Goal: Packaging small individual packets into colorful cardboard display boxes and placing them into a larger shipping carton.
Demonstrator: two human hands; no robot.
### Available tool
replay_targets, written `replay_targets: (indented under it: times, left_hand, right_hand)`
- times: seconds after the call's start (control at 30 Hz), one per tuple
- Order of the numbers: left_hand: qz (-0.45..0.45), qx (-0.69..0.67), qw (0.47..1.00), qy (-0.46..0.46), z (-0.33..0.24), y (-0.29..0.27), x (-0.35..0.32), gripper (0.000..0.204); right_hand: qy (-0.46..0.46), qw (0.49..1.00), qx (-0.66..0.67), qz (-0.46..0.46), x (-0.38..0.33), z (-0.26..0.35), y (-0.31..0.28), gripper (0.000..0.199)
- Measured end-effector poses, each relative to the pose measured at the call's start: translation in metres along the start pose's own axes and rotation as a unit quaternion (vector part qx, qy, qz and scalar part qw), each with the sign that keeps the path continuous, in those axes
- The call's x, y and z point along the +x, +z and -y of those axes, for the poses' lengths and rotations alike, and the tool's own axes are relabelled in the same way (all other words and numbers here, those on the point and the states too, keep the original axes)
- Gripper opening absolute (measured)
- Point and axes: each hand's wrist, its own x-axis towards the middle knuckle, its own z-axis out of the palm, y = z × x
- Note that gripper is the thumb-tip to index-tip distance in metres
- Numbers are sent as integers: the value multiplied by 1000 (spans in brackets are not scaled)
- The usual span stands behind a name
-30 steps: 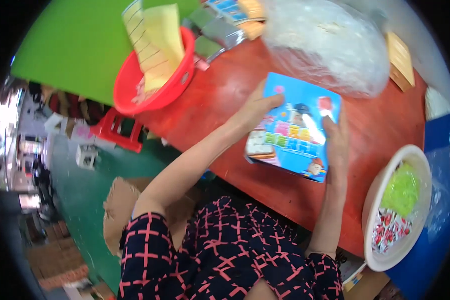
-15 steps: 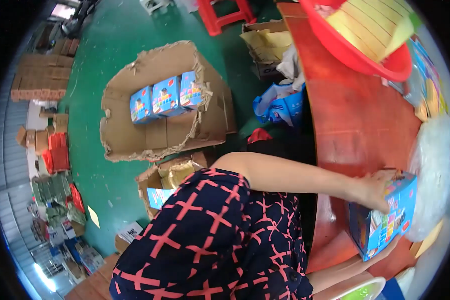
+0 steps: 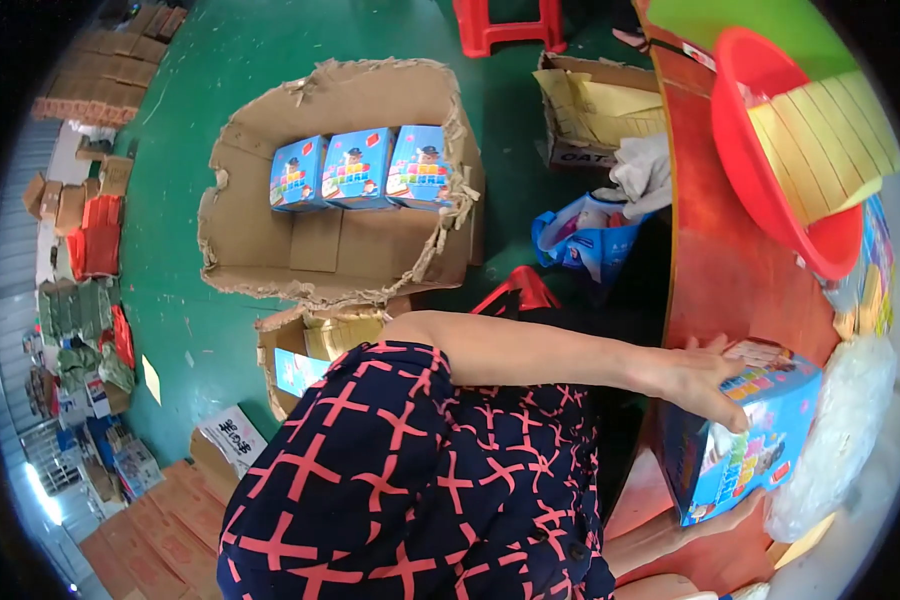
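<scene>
Two hands clamp one blue printed box (image 3: pixel 745 435) at the red counter (image 3: pixel 725 270) edge, left hand (image 3: pixel 695 380) fingers spread flat on top, right hand (image 3: pixel 715 515) underneath, mostly hidden; unwrapped fingers could let it slip off the edge to the floor.

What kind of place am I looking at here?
Probably a small packing workshop: an open carton on the green floor holds three blue boxes, flattened cardboard lies stacked nearby, and the left hand grips another blue box.
</scene>
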Motion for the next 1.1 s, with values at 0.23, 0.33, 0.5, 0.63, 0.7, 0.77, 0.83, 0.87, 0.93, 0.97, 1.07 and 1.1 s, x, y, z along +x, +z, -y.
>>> replay_targets:
  times: [0.23,0.33,0.5,0.63,0.7,0.77,0.83,0.87,0.93,0.97,1.07,1.1]
  left_hand:
    - [-11,30,998,46,-44,-6,18,119]
    - [-104,7,994,21,-24,-4,16,118]
    - [-188,66,980,-24,3,5,10,68]
    - [-225,-78,969,-71,33,4,-15,75]
    - [-292,-133,947,20,58,15,-37,99]
    - [-248,-155,956,37,62,24,-56,110]
    - [-161,-247,954,59,50,30,-62,135]
    - [-125,-268,955,21,54,33,-60,140]
    - [-145,-280,949,23,44,32,-58,145]
    - [-146,-277,949,25,41,33,-57,145]
    - [-205,-289,933,70,41,31,-55,149]
    - [-202,-272,939,61,49,29,-55,150]
  right_hand:
    - [-27,999,-34,-3,20,3,0,53]
    - [-39,998,-44,-20,22,2,-2,53]
    - [-46,996,-66,-29,22,-2,3,54]
    - [-28,996,-82,0,4,8,40,55]
    - [14,999,-46,-26,-14,17,72,54]
    - [56,997,-13,-49,-12,26,77,53]
    - [43,998,-25,-40,6,39,65,52]
    - [41,998,-25,-42,16,40,66,52]
    - [80,986,-94,112,34,48,79,52]
    - [78,986,-91,114,41,42,70,52]
    - [-23,967,-172,186,41,22,60,56]
    - [-76,966,-182,166,28,21,67,55]
